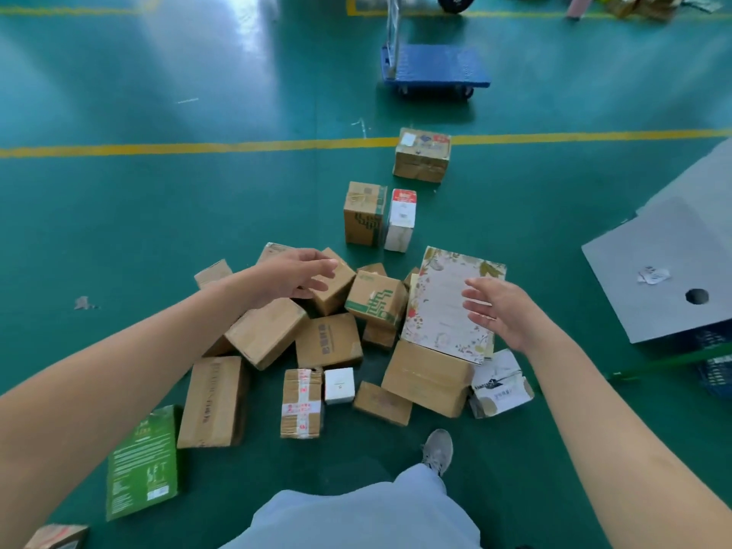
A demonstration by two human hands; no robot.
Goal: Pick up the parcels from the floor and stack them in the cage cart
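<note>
Green floor [158, 231], brown parcels [265, 334], floral box [443, 307], blue trolley [439, 65].

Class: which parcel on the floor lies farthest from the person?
The brown taped box lying across the yellow line, alone beyond the pair of upright boxes; every other parcel sits nearer the pile.

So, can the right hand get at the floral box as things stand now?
Probably yes. The right hand is open just above the floral box, which lies on top of the pile with nothing over it.
</note>
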